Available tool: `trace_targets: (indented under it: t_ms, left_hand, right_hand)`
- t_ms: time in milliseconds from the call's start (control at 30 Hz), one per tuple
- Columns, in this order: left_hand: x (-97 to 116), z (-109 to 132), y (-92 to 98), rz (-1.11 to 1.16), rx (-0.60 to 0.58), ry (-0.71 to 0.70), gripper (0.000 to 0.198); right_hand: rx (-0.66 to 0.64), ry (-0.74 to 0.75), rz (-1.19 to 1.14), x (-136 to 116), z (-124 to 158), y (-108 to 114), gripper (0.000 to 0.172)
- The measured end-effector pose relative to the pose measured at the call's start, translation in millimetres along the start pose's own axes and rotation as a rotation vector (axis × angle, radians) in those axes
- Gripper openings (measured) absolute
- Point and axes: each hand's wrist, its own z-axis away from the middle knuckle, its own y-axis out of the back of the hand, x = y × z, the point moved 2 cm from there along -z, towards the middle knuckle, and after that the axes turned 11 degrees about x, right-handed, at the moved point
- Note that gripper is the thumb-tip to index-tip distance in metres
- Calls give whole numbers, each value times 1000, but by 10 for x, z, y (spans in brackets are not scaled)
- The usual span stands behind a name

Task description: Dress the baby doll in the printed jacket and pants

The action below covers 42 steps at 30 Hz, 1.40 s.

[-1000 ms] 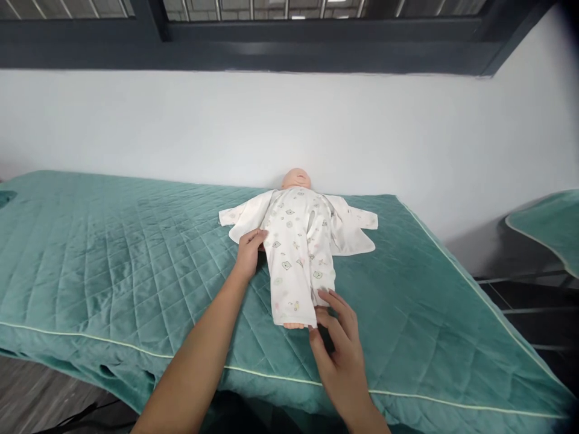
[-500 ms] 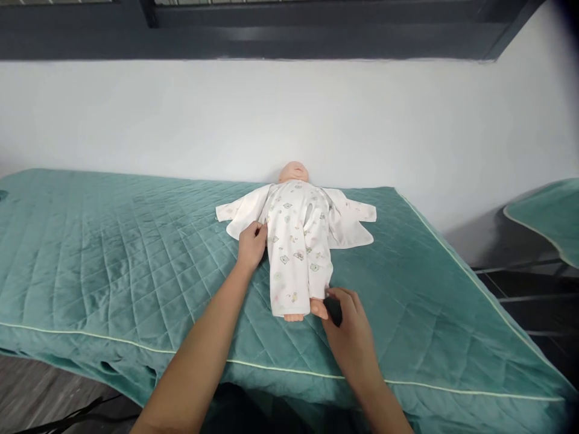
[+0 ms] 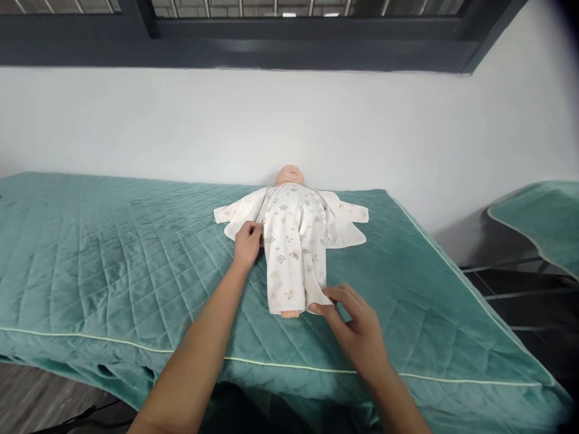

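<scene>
A baby doll lies on its back on a teal quilted bed, head toward the wall. It wears a white printed romper with the top flaps spread out to both sides. My left hand pinches the romper's edge at the doll's left hip. My right hand pinches the hem of the right trouser leg near the doll's foot. One bare foot sticks out of the left trouser leg.
A white wall runs behind the bed under a dark window frame. A second teal-covered bed stands at the right, across a gap with dark floor. The bed's front edge with pale piping is close to me.
My right hand went from open fingers beside the trouser leg to a pinch on its hem, which now covers the right foot. My left hand stayed at the romper's side.
</scene>
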Motion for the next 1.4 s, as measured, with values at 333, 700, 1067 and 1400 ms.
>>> trace_targets:
  t_ms: [333, 700, 1067, 1400]
  left_hand:
    - [-66, -35, 15, -52, -1, -55, 28]
    - [-17, 8, -1, 51, -79, -26, 36]
    - [87, 15, 52, 229, -188, 122, 28]
    - [8, 6, 28, -117, 0, -81, 22]
  right_hand:
    - [27, 104, 173, 8, 162, 47, 18]
    - [-35, 47, 131, 134, 383, 44, 29]
    - [61, 159, 199, 91, 335, -125, 29]
    - [-20, 264, 114, 80, 74, -28, 14]
